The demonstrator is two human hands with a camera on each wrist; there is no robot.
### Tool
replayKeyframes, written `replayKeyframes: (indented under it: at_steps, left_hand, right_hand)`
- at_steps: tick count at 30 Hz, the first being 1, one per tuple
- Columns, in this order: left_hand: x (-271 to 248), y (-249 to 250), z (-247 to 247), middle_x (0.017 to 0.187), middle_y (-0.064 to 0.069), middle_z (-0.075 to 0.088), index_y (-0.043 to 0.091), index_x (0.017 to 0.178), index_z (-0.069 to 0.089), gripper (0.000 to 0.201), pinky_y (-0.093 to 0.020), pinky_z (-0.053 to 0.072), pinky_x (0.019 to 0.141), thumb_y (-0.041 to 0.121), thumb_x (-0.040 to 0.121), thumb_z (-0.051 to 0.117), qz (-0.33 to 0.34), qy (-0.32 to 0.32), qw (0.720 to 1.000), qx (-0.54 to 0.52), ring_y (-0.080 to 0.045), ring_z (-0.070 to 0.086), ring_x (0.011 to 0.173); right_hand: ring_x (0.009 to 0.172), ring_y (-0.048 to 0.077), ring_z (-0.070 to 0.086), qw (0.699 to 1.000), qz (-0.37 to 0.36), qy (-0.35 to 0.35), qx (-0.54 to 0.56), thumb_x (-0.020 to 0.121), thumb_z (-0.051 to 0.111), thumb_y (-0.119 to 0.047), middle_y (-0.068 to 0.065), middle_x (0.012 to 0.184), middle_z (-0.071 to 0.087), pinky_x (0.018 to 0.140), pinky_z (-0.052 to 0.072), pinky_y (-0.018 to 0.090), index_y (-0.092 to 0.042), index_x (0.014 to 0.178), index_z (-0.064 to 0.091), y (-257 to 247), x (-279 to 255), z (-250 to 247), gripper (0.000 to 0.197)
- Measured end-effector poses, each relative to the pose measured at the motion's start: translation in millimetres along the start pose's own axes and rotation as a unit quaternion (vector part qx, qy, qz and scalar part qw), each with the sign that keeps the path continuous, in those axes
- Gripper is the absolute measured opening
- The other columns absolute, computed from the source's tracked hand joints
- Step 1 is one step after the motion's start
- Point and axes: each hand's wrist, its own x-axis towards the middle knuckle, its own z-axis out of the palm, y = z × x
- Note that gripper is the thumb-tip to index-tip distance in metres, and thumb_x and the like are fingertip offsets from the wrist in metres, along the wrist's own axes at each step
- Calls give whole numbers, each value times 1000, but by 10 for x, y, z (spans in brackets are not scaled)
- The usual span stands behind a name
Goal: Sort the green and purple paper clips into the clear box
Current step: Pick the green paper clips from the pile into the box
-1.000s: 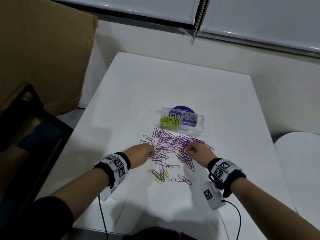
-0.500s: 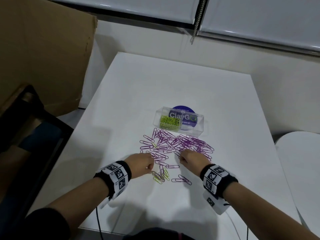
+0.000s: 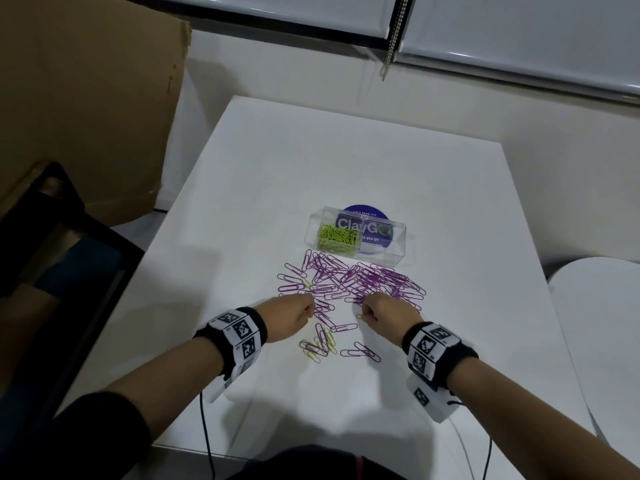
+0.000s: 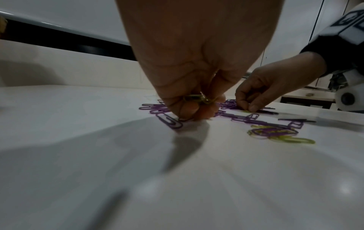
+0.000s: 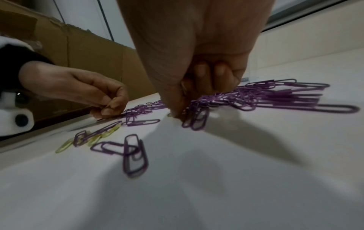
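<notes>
A clear box (image 3: 356, 237) stands mid-table with green clips (image 3: 337, 237) in its left compartment. A pile of purple clips (image 3: 353, 278) spreads just in front of it. My left hand (image 3: 311, 310) sits at the pile's near left edge. In the left wrist view its curled fingers (image 4: 183, 109) pinch a few green clips (image 4: 197, 98). My right hand (image 3: 363, 314) is at the pile's near edge, fingers curled, pinching a small green clip (image 3: 360, 317) against the table. A mixed cluster of green and purple clips (image 3: 320, 346) lies nearer to me.
The white table (image 3: 277, 168) ends close to my body. A large cardboard box (image 3: 86, 98) and a dark chair (image 3: 52, 237) stand to the left. A round white surface (image 3: 595, 323) is on the right. Two purple clips (image 3: 360, 353) lie apart.
Both hands dipped toward me half a second ago and have come back to the pile's near edge. The right hand is now further left than a second ago.
</notes>
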Motion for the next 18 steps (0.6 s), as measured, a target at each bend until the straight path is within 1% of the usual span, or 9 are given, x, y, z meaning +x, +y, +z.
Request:
replayKeyframes:
  at_steps: [1,3,6,7,9,11,13,15,18]
  left_hand:
    - [5,29,-16,92,-6,53,13,94,45,12,-27,34,72,14,96,33,2,-3,1000,0,-21,45,80]
    - [29,77,-34,82,-5,48,12,84,40,18,-27,31,69,20,98,32,2,-13,1000,-7,-19,40,76]
    - [73,131,-65,74,0,45,10,82,44,30,-26,30,69,28,101,30,4,-23,999,-36,-17,41,76]
    - [84,141,-74,77,-1,49,8,85,50,32,-24,29,69,27,102,30,6,-23,999,-49,-17,43,78]
    - [105,154,-94,94,-8,60,2,98,59,32,-23,33,72,22,101,34,20,-16,997,-69,-17,50,86]
    - [112,151,-95,103,-9,62,4,104,59,26,-23,36,77,23,98,42,36,-15,997,-63,-18,52,90]
    - [93,159,-84,111,-3,61,10,112,56,28,-21,35,78,29,92,54,54,-45,997,-20,-17,53,96]
    - [70,166,-56,123,3,58,17,121,52,39,-22,36,80,35,87,60,68,-73,994,48,-17,54,109]
    - [56,159,19,124,3,57,21,120,53,39,-28,40,88,37,85,61,90,-70,986,123,-19,53,112]
  right_hand:
    - [80,21,51,1000,-4,-9,9,92,46,-18,2,93,53,68,35,26,-16,86,50,5,3,-14,8]
    - [73,17,48,999,-7,-15,45,91,46,-16,-3,87,49,66,35,26,-18,83,45,9,2,-27,9]
    - [65,17,48,983,12,23,182,89,47,-13,-1,77,51,63,40,29,-20,77,45,-5,2,-50,14]
    - [64,17,47,972,18,39,229,90,47,-11,-1,73,51,61,40,29,-22,74,43,-8,1,-62,19]
    - [65,19,49,951,29,54,303,89,45,-7,-1,68,54,63,40,31,-24,71,42,3,-2,-93,25]
    - [66,21,51,939,42,47,339,88,44,-2,-2,63,56,64,40,33,-26,74,42,24,4,-115,28]
    - [61,21,49,941,49,29,333,89,41,0,-3,61,56,60,40,30,-29,80,45,34,17,-114,30]
    - [53,16,46,946,52,-3,321,90,39,-1,-4,60,55,52,38,26,-28,83,49,9,14,-93,29]
    - [56,13,44,947,39,-43,317,93,46,-13,-6,63,52,53,36,21,-25,73,48,-81,-9,-17,23]
